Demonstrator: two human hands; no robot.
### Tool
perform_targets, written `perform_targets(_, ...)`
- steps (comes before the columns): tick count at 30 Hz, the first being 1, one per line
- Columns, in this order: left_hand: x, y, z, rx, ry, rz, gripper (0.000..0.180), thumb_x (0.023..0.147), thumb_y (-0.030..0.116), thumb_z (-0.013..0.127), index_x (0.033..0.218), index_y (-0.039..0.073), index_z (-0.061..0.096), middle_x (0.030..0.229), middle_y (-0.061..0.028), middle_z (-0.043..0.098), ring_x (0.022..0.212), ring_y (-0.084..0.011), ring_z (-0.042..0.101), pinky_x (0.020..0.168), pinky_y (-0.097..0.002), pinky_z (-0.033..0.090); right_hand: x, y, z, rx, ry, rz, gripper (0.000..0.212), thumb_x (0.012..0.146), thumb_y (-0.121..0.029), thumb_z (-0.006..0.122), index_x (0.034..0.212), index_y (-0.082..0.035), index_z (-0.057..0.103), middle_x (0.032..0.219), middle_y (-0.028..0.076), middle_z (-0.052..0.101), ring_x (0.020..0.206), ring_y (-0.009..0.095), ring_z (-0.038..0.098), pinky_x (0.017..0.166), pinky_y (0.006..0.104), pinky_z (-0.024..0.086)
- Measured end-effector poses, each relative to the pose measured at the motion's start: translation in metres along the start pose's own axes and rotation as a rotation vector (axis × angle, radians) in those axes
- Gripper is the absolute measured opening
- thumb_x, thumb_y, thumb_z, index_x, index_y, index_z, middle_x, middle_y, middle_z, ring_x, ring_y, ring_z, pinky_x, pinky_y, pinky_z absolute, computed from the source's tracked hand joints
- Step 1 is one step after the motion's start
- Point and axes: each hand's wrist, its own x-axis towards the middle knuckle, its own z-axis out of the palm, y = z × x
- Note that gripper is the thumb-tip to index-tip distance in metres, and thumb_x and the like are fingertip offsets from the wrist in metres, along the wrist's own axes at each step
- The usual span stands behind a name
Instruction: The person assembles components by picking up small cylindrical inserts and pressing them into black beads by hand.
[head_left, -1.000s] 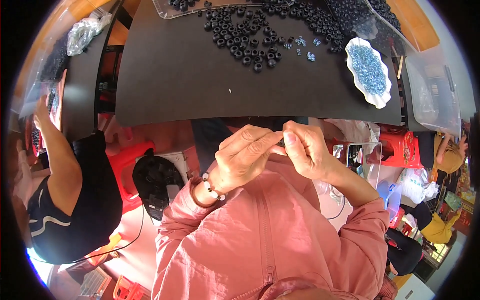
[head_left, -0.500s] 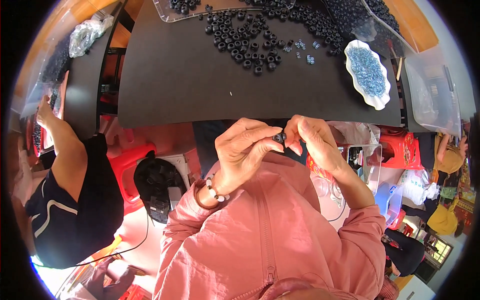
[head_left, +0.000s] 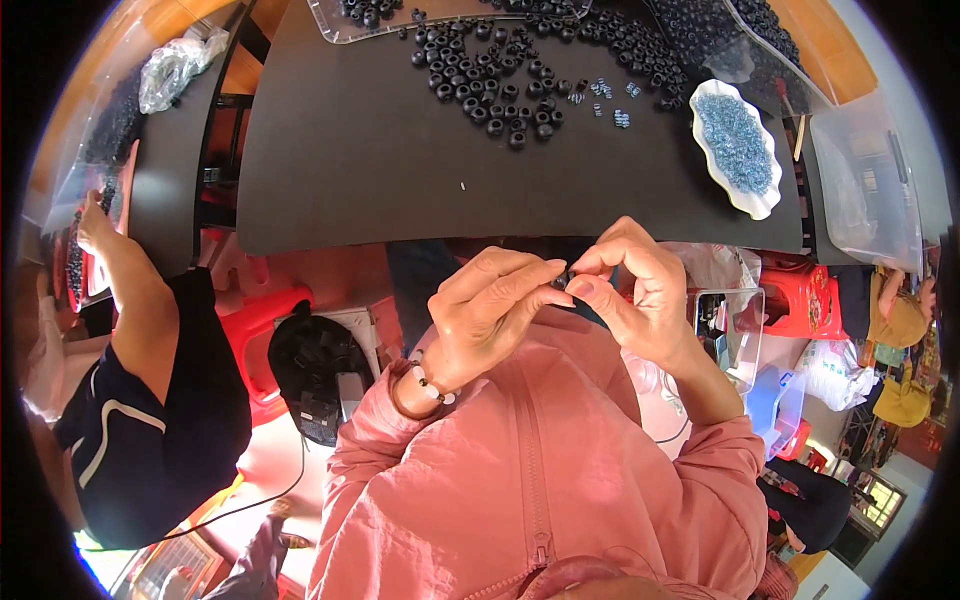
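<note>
Pinching a small dark bead (head_left: 562, 281) between thumb and fingertips, the left hand (head_left: 490, 308) is raised just off the near edge of the table (head_left: 350, 170), in front of the pink jacket (head_left: 450, 480); the bead sits between the two hands, mostly hidden by fingers; the right hand (head_left: 640, 292) brings its bent forefinger and thumb up to the bead's right side, though I cannot tell whether they grip it; a bracelet (head_left: 425, 385) of pale and dark beads circles the left wrist; beyond, on the table's far half, lie many loose black beads (head_left: 480, 85), with a few blue striped beads (head_left: 621, 118) just to their right; farther right stands a white scalloped dish (head_left: 760, 207) filled with small blue beads (head_left: 738, 140); a clear tray (head_left: 345, 39) with black beads in it stands at the far left of the table; a small white speck (head_left: 463, 186) lies nearer, left of the dish; at the right is a red stool (head_left: 800, 300); at the left, a co-worker's bare arm (head_left: 145, 300) reaches toward another table.
</note>
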Motion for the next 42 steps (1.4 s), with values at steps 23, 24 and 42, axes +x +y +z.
perform_targets(23, -0.004, 0.009, 0.004, -0.159, 0.059, -0.220, 0.026, 0.071, -0.004, 0.077, 0.096, -0.001, 0.071, 0.086, -0.0115, 0.069, 0.072, -0.0173, 0.066, 0.061, -0.0264, 0.054, 0.001, 0.012, -0.002, 0.546, -0.114, 0.283, 0.028, 0.097, -0.024, 0.056, 0.091, 0.003, 0.062, 0.087, 0.008, 0.064, 0.079, 0.012, 0.061, 0.074, 0.0265, 0.049)
perform_targets(24, -0.004, 0.007, 0.004, -0.158, 0.059, -0.219, 0.026, 0.071, -0.004, 0.077, 0.096, -0.001, 0.071, 0.086, -0.0115, 0.069, 0.072, -0.0173, 0.066, 0.061, -0.0264, 0.054, 0.000, 0.015, -0.001, 0.519, -0.099, 0.294, 0.037, 0.099, -0.032, 0.052, 0.090, 0.003, 0.062, 0.085, 0.007, 0.064, 0.078, 0.012, 0.062, 0.074, 0.0262, 0.049)
perform_targets(42, -0.004, 0.000, 0.005, -0.140, 0.022, -0.276, 0.026, 0.073, 0.001, 0.078, 0.098, 0.002, 0.071, 0.086, -0.0085, 0.068, 0.071, -0.0112, 0.063, 0.059, -0.0220, 0.049, 0.000, 0.012, -0.005, 0.461, -0.076, 0.398, 0.037, 0.099, -0.032, 0.053, 0.084, 0.001, 0.062, 0.079, 0.004, 0.061, 0.071, 0.010, 0.059, 0.066, 0.0242, 0.046)
